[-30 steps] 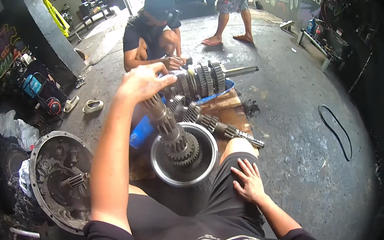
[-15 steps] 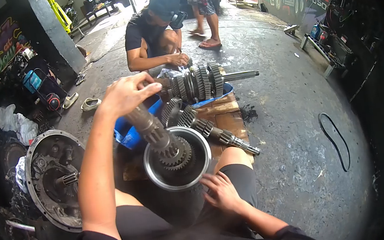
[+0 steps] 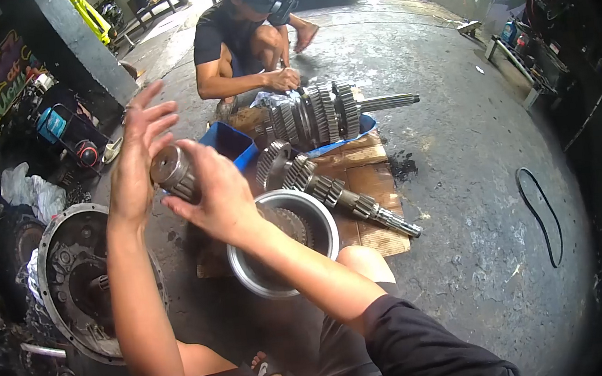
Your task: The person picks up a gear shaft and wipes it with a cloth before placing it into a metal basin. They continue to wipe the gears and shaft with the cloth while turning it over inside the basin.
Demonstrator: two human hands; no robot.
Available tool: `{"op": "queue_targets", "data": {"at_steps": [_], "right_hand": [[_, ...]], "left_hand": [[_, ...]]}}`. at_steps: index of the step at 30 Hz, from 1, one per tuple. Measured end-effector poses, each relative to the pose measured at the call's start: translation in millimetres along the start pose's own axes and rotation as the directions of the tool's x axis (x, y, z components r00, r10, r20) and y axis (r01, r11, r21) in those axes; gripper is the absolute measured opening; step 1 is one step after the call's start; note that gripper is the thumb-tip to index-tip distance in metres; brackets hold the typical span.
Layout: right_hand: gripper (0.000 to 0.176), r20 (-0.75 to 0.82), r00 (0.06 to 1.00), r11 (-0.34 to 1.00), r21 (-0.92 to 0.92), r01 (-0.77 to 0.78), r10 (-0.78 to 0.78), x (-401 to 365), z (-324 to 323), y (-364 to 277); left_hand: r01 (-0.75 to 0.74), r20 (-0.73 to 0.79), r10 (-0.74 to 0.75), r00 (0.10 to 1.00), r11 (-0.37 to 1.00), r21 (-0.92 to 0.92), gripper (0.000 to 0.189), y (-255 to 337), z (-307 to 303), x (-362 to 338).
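My right hand [image 3: 220, 197] is wrapped round the upper part of a splined metal shaft [image 3: 175, 174]. The shaft's round end points up between my two hands. My left hand [image 3: 136, 158] is just left of that end, its fingers spread and raised. Below my right forearm is a wide metal drum [image 3: 331, 233] with a toothed gear [image 3: 292, 226] inside it. The lower part of the shaft is hidden behind my right hand and forearm. Just beyond the drum, a gear shaft [image 3: 347, 201] lies slanted on cardboard [image 3: 368, 158].
A large gear assembly [image 3: 322, 115] lies across a blue tray [image 3: 233, 142]. Behind it a co-worker [image 3: 230, 55] crouches, one hand at the gears. A round gearbox housing [image 3: 53, 290] stands at left. A black belt [image 3: 538, 217] lies on the floor at right.
My right hand has come up from beside the drum onto the shaft. My left hand has let go of the shaft top and opened to its left. The person standing behind has left view.
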State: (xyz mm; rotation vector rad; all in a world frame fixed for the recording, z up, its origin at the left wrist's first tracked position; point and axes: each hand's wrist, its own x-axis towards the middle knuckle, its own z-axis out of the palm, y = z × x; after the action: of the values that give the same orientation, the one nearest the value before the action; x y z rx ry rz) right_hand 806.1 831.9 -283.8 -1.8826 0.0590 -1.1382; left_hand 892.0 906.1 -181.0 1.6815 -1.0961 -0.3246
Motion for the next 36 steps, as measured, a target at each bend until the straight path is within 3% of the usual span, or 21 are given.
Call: {"op": "queue_targets", "data": {"at_steps": [2, 6, 7, 8, 10, 11, 12, 14, 15, 17, 18, 20, 21, 24, 26, 29, 36], "right_hand": [[0.081, -0.081, 0.995, 0.995, -0.084, -0.059, 0.052, 4.6, 0.8, -2.7], [0.076, -0.073, 0.991, 0.992, -0.051, -0.113, 0.110, 6.1, -6.1, 1.1], [0.075, -0.087, 0.990, 0.991, -0.056, -0.118, 0.113, 7.2, -6.7, 2.1], [0.075, -0.085, 0.991, 0.992, -0.067, -0.109, 0.103, 5.5, -8.2, 3.4], [0.071, -0.122, 0.991, 0.993, -0.098, -0.066, 0.054, 2.8, -14.7, 4.3], [0.069, -0.127, 0.990, 0.994, -0.078, -0.077, 0.067, -1.2, -16.7, 1.9], [0.071, -0.139, 0.989, 0.998, -0.040, -0.050, 0.044, -5.5, -18.8, 0.1], [0.075, -0.148, 0.989, 0.999, -0.026, -0.026, 0.022, -15.3, -19.9, 1.2], [0.074, -0.165, 0.986, 0.999, 0.026, -0.025, 0.028, -17.8, -18.9, 1.5], [0.073, -0.199, 0.979, 0.995, 0.098, -0.015, 0.034, -23.4, -15.2, 2.3], [0.074, -0.208, 0.975, 0.991, 0.126, -0.054, 0.080, -26.7, -13.8, 0.7], [0.077, -0.194, 0.978, 0.996, 0.071, -0.062, 0.075, -32.1, -13.8, 0.5], [0.080, -0.182, 0.975, 0.984, 0.150, -0.100, 0.127, -36.1, -12.1, 2.7], [0.084, -0.154, 0.986, 0.998, 0.027, -0.060, 0.063, -39.3, -11.5, 2.0], [0.085, -0.139, 0.985, 0.987, 0.131, -0.087, 0.106, -39.0, -7.1, 0.0], [0.085, -0.126, 0.992, 1.000, -0.001, -0.018, 0.018, -37.6, -5.3, 0.1], [0.077, -0.091, 0.986, 0.988, 0.072, -0.135, 0.141, -22.5, 0.3, -17.4]], "left_hand": [[-0.167, -0.278, 0.144, 0.950, 0.984, -0.061, 0.066, -9.1, -4.2, -23.8], [-0.075, -0.598, -0.062, 0.799, 0.977, -0.202, 0.039, -71.9, 9.3, -92.3], [0.070, -0.549, -0.157, 0.821, 0.982, -0.177, 0.030, -98.7, 10.6, -110.6], [0.069, -0.453, -0.159, 0.877, 0.975, -0.211, 0.024, -119.1, 18.8, -124.1], [0.244, -0.255, -0.308, 0.916, 0.936, -0.254, 0.028, -166.5, 32.2, -149.3], [0.372, -0.166, -0.353, 0.921, 0.923, 0.098, 0.032, -203.8, 32.3, -162.9], [0.409, -0.091, -0.400, 0.912, 0.867, 0.285, 0.040, -184.2, 39.8, -163.8], [0.336, 0.186, -0.461, 0.868, 0.819, 0.465, 0.048, -184.4, 40.8, -158.8], [0.351, 0.173, -0.470, 0.865, 0.815, 0.461, 0.048, -187.1, 41.1, -155.2], [0.283, 0.293, -0.457, 0.840, 0.829, 0.482, 0.053, -194.2, 42.5, -151.6], [0.303, 0.279, -0.471, 0.837, 0.823, 0.480, 0.053, -195.8, 41.9, -156.0], [0.195, 0.319, -0.422, 0.849, 0.810, 0.552, 0.052, -198.3, 38.2, -161.3], [0.216, 0.341, -0.453, 0.824, 0.807, 0.550, 0.050, -199.0, 36.2, -165.2], [0.216, 0.387, -0.522, 0.760, 0.765, 0.607, 0.050, -195.3, 29.9, -170.9], [0.224, 0.363, -0.518, 0.774, 0.761, 0.609, 0.051, -197.4, 30.4, -176.6], [0.251, 0.368, -0.515, 0.774, 0.783, 0.569, 0.051, -193.1, 28.1, -177.0], [0.212, 0.338, -0.471, 0.815, 0.785, 0.583, 0.051, -193.2, 31.7, -178.3]]}}
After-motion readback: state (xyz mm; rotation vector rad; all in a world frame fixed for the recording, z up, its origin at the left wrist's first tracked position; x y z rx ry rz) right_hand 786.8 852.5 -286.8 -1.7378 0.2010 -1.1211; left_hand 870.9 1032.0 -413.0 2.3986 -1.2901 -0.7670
